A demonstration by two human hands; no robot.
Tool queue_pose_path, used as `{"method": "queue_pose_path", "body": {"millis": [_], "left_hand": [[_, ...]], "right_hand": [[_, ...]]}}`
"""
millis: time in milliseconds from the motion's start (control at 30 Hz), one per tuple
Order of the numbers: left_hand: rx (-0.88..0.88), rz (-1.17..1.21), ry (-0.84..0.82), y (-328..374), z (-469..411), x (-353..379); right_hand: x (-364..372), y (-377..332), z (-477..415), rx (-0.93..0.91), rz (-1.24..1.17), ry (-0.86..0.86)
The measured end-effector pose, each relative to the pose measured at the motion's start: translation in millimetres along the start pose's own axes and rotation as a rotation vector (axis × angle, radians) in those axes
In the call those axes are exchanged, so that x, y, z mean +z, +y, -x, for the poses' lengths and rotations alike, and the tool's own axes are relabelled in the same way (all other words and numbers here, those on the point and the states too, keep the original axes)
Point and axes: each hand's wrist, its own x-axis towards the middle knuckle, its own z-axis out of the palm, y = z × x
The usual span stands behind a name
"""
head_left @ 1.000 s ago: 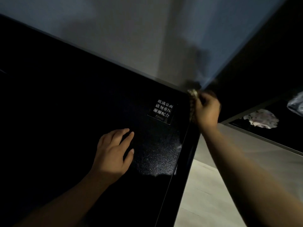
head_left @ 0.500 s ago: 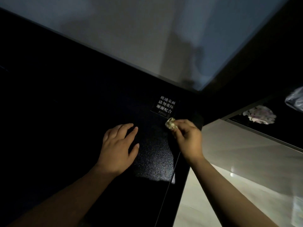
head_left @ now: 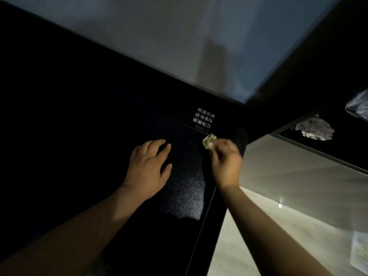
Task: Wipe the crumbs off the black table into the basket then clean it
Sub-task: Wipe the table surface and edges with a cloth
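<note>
Right edge of black tabletop [head_left: 79, 116]
Pinches a crumpled wad [head_left: 209, 140] in right grip [head_left: 226, 163]; rests left grip [head_left: 148, 172] flat, fingers straight

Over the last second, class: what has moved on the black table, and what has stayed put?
The right hand, still pinching the small pale wad, has drawn back from the far corner of the black table to the near edge of the white-lettered label. The left hand stays flat on the table.
</note>
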Motion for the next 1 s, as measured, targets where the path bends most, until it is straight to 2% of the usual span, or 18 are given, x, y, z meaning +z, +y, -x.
{"method": "queue_pose_path", "body": {"millis": [133, 200, 300, 467, 633, 767, 900, 1000], "left_hand": [[0.025, 0.059, -0.047, -4, 2, -6], [0.062, 0.104, -0.041, -9, 11, -11], [0.088, 0.139, -0.013, -12, 34, -16], [0.068, 0.171, -0.043, -9, 62, -14], [0.003, 0.15, -0.071, -15, 81, -12], [-0.002, 0.154, -0.107, -20, 89, -7], [0.018, 0.125, -0.093, -20, 90, -7], [0.016, 0.109, -0.095, -19, 93, -7]], "right_hand": [[-5, -24, 45, 0.019, -0.131, -0.151], [-13, -23, 32, 0.039, -0.177, -0.09], [-16, -13, -1, 0.063, -0.104, 0.04], [4, -14, 14, 0.068, -0.02, -0.002], [2, -29, 84, -0.017, -0.046, -0.118], [-7, -44, 110, 0.087, -0.19, -0.223], [-22, -34, 65, 0.128, -0.168, 0.028], [-19, -20, 38, 0.145, -0.036, 0.032]]}}
